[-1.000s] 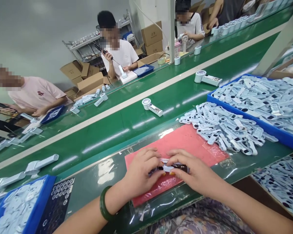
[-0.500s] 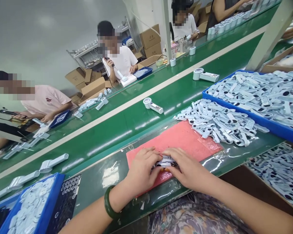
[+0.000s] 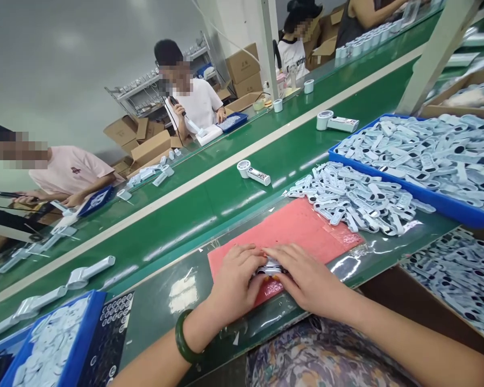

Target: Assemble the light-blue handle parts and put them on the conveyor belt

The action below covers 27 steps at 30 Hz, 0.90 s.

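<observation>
Pressing the small white part (image 3: 268,266) flat on the pink mat (image 3: 302,228), the left hand (image 3: 236,279) and right hand (image 3: 304,277) both pinch it between fingertips, best kept level and steady.

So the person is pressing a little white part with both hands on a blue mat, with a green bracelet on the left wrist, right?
Not quite: the mat is pink, not blue, as the head view shows. Both the left hand and the right hand do press on the little white part, and the green bracelet is on the left wrist.
</observation>
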{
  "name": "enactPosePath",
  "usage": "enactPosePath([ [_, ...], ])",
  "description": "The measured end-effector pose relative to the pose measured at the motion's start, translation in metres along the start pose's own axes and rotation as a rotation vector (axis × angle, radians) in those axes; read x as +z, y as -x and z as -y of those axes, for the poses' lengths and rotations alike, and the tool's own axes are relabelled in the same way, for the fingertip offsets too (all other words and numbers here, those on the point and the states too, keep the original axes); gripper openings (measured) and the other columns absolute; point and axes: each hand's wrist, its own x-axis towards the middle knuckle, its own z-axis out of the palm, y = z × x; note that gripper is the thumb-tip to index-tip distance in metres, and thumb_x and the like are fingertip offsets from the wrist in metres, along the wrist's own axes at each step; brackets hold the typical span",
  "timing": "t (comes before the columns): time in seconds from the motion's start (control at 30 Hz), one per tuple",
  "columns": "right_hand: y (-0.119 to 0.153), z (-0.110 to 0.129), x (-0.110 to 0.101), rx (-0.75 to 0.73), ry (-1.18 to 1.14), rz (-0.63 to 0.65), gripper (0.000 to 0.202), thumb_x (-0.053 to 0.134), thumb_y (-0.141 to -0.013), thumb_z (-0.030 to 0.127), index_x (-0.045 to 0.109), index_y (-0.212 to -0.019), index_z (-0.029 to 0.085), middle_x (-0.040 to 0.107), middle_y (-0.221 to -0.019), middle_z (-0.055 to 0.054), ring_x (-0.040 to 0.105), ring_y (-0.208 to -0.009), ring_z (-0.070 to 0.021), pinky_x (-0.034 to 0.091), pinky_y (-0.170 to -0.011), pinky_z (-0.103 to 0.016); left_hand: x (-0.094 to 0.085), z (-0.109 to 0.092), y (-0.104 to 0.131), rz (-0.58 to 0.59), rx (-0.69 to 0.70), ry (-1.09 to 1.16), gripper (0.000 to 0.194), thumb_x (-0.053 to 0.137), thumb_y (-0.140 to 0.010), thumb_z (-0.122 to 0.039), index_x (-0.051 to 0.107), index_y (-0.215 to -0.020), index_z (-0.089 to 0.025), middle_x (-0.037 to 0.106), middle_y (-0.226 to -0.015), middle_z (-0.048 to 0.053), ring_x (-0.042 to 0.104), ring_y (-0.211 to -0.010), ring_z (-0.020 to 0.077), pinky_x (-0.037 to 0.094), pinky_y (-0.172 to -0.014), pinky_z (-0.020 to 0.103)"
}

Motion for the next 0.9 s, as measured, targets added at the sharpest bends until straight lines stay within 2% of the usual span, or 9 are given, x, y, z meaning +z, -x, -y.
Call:
enactPosePath([
  [0.1, -0.001, -0.001, 0.005, 0.003, 0.022, -0.035, 0.049, 0.047, -0.098, 0.013, 0.039, -0.145, 0.022, 0.056, -0.132, -0.011, 0.049, -0.119, -0.0292, 0.047, -0.102, -0.054, 0.003, 0.001, -0.002, -0.007, -0.021, -0.014, 0.018, 0.054, -0.092, -0.015, 0.06, -0.109, -0.02, 0.07, -0.118, 0.009, 0.061, -0.114, 0.0269, 0.049, -0.101, 0.051],
  [0.27, -0.004, -0.002, 0.002, 0.036, -0.022, -0.028, 0.041, 0.049, -0.097, 0.011, 0.047, -0.136, 0.022, 0.058, -0.127, -0.01, 0.052, -0.116, -0.0287, 0.048, -0.1, -0.053, 0.0, 0.001, -0.01, 0.031, -0.029, 0.039, 0.013, 0.057, -0.091, -0.016, 0.063, -0.101, -0.02, 0.072, -0.107, 0.007, 0.064, -0.104, 0.0237, 0.051, -0.094, 0.044],
  [0.37, -0.002, -0.001, -0.002, 0.019, -0.069, -0.008, 0.044, 0.05, -0.096, 0.009, 0.045, -0.137, 0.025, 0.057, -0.131, -0.007, 0.049, -0.12, -0.0254, 0.046, -0.103, -0.049, -0.003, -0.002, -0.007, 0.041, -0.032, 0.039, 0.014, 0.059, -0.09, -0.019, 0.062, -0.104, -0.02, 0.071, -0.108, 0.007, 0.062, -0.107, 0.0239, 0.049, -0.098, 0.045],
  [0.5, 0.002, 0.001, -0.005, 0.012, -0.101, 0.012, 0.05, 0.052, -0.096, 0.01, 0.042, -0.142, 0.028, 0.053, -0.136, -0.005, 0.046, -0.125, -0.0225, 0.043, -0.107, -0.045, -0.002, -0.008, 0.001, 0.013, -0.085, 0.072, 0.025, 0.062, -0.09, -0.024, 0.059, -0.114, -0.021, 0.067, -0.12, 0.007, 0.058, -0.116, 0.0254, 0.044, -0.104, 0.047],
  [0.73, -0.006, 0.001, -0.004, 0.089, -0.142, 0.014, 0.044, 0.051, -0.095, 0.008, 0.051, -0.134, 0.028, 0.059, -0.12, -0.004, 0.051, -0.112, -0.0237, 0.046, -0.097, -0.046, 0.002, -0.009, -0.001, -0.025, -0.167, 0.106, 0.018, 0.052, -0.096, -0.017, 0.059, -0.111, -0.022, 0.069, -0.11, 0.004, 0.059, -0.107, 0.0215, 0.047, -0.096, 0.043],
  [0.8, -0.006, 0.0, -0.004, 0.091, -0.172, 0.029, 0.047, 0.05, -0.095, 0.008, 0.049, -0.136, 0.029, 0.058, -0.121, -0.004, 0.051, -0.114, -0.0228, 0.046, -0.099, -0.045, 0.002, -0.008, -0.001, 0.002, -0.14, 0.082, 0.018, 0.054, -0.095, -0.018, 0.059, -0.112, -0.021, 0.068, -0.113, 0.005, 0.058, -0.11, 0.0222, 0.047, -0.099, 0.044],
  [0.9, -0.003, -0.002, -0.005, 0.064, -0.182, 0.041, 0.05, 0.05, -0.095, 0.009, 0.045, -0.141, 0.028, 0.054, -0.132, -0.005, 0.047, -0.124, -0.0214, 0.044, -0.105, -0.044, 0.002, -0.008, 0.001, 0.053, -0.093, -0.059, 0.028, 0.061, -0.091, -0.024, 0.057, -0.119, -0.02, 0.066, -0.122, 0.008, 0.053, -0.123, 0.0283, 0.043, -0.107, 0.05],
])
